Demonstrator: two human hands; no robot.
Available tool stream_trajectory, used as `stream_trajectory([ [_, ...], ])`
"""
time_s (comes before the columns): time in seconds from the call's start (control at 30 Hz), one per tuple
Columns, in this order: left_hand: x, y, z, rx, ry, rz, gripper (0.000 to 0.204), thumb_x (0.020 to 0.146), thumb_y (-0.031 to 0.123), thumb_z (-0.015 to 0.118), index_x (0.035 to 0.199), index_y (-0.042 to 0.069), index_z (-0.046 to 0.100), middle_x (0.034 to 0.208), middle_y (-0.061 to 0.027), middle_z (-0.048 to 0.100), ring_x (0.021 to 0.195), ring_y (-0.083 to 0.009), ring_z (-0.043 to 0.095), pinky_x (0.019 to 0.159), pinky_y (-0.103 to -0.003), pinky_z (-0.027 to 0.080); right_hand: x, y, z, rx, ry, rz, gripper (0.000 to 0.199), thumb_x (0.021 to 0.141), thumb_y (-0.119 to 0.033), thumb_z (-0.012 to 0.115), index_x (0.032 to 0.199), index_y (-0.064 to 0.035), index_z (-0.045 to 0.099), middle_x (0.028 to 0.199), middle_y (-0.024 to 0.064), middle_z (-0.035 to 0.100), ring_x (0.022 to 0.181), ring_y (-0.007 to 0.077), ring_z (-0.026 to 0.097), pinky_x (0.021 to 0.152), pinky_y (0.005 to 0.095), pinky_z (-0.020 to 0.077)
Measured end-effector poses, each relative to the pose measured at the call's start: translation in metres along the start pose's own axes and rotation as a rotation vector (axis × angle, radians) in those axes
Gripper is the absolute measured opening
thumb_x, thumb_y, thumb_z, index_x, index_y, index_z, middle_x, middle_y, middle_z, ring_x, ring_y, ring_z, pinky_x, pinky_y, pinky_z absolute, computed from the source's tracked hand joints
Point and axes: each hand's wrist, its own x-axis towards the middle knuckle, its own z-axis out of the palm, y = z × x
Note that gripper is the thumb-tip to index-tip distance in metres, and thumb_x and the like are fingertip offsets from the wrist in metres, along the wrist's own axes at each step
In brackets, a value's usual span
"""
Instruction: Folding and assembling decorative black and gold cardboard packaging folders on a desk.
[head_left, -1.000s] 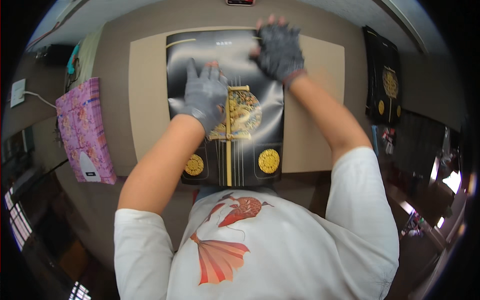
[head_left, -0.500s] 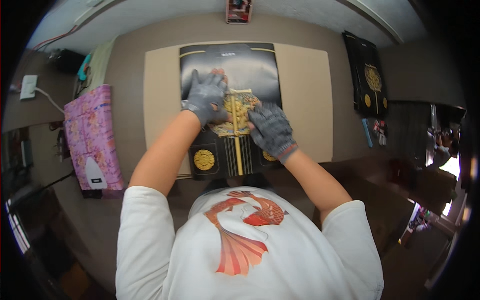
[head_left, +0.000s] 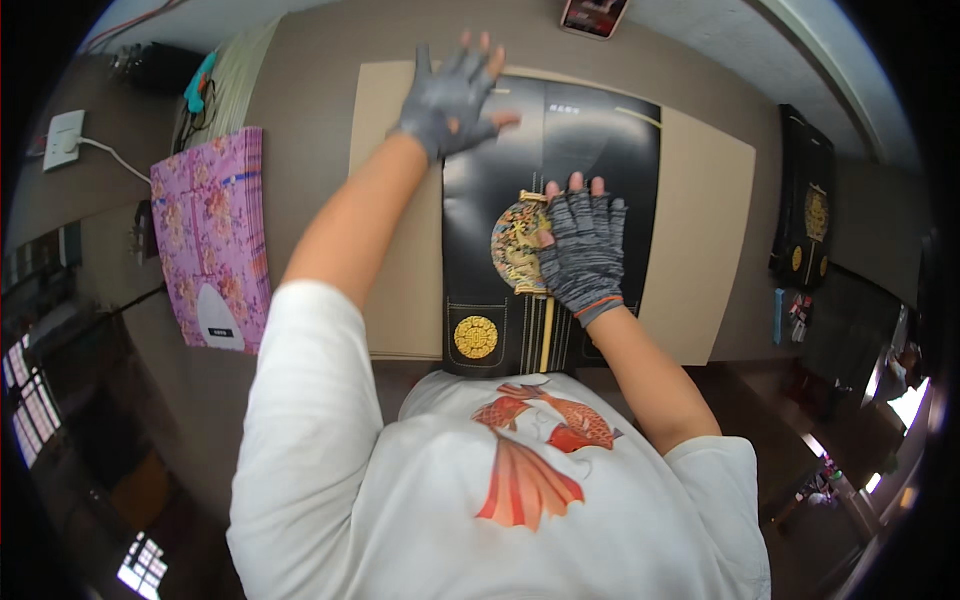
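In front of me lies a flat, glossy black printed piece with gold trim, a round multicoloured emblem and a gold medallion near its lower left. I cannot tell whether it is a sheet or a folded bag. It rests on brown cardboard. My left hand, in a grey fingerless glove, is open with fingers spread at the piece's far left corner. My right hand, gloved alike, lies open and flat over the emblem's right part, its palm hiding some of it.
A stack of purple floral printed pieces is at the left. Another black and gold piece lies at the far right, near a light-blue strip. A phone sits at the back. A plug cable runs from a wall socket.
My left hand has moved from the emblem up to the far left corner, fingers spread. My right hand has flattened onto the emblem. The whole view has shifted and tilted.
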Motion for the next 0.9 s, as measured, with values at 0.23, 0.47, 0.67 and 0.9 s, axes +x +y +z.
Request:
stream_trajectory([
  [0.23, 0.014, -0.007, -0.010, -0.032, -0.002, -0.091, 0.099, 0.085, 0.066, 0.053, 0.155, 0.004, 0.021, 0.162, -0.0238, 0.016, 0.150, -0.0408, 0.011, 0.112, -0.073, 0.006, 0.005, -0.006, -0.001, 0.003, -0.036, 0.036, 0.066, 0.093, -0.036, 0.052, 0.154, -0.0174, 0.034, 0.160, 0.0171, 0.027, 0.149, 0.0388, 0.018, 0.120, 0.0586, 0.0073],
  [0.47, -0.235, 0.122, -0.086, -0.436, -0.313, 0.223, 0.109, 0.073, 0.073, 0.062, 0.151, 0.003, 0.033, 0.157, -0.0250, 0.028, 0.148, -0.0393, 0.025, 0.109, -0.071, 0.021, 0.004, 0.000, 0.005, -0.064, 0.056, 0.052, 0.063, 0.096, -0.039, 0.046, 0.153, -0.0169, 0.035, 0.160, 0.0160, 0.028, 0.149, 0.0368, 0.020, 0.118, 0.0604, 0.0101],
  [0.67, -0.286, 0.163, -0.111, -0.392, -0.183, 0.051, 0.095, 0.074, 0.062, 0.070, 0.141, -0.001, 0.047, 0.146, -0.0263, 0.045, 0.140, -0.0387, 0.040, 0.112, -0.063, 0.026, 0.000, 0.002, 0.007, -0.103, 0.093, 0.127, 0.062, 0.095, -0.039, 0.049, 0.151, -0.0155, 0.039, 0.157, 0.0158, 0.033, 0.148, 0.0371, 0.024, 0.119, 0.0577, 0.0117],
  [0.9, -0.178, 0.188, -0.102, -0.165, -0.183, -0.296, 0.111, 0.073, 0.078, 0.059, 0.157, 0.015, 0.023, 0.157, -0.0274, 0.026, 0.142, -0.0522, 0.025, 0.109, -0.069, 0.018, 0.002, 0.006, 0.013, 0.039, 0.314, 0.081, 0.054, 0.090, -0.034, 0.055, 0.140, -0.0144, 0.052, 0.148, 0.0147, 0.046, 0.136, 0.0365, 0.042, 0.116, 0.0546, 0.0238],
])
